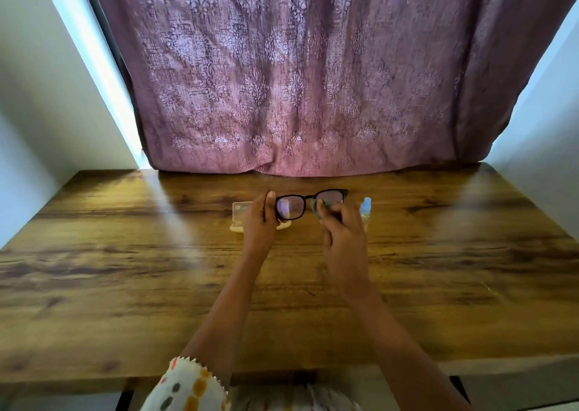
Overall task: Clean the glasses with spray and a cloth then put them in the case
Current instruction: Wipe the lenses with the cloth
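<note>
Black-framed glasses are held up above the wooden table, lenses facing me. My left hand grips their left end between thumb and fingers. My right hand pinches a small grey cloth against the right lens. An open pale case lies on the table behind my left hand, mostly hidden by it. A small clear spray bottle with a bluish top stands just right of my right hand.
A purple patterned curtain hangs behind the table's far edge. White walls close in on both sides. The table's front edge runs near my body.
</note>
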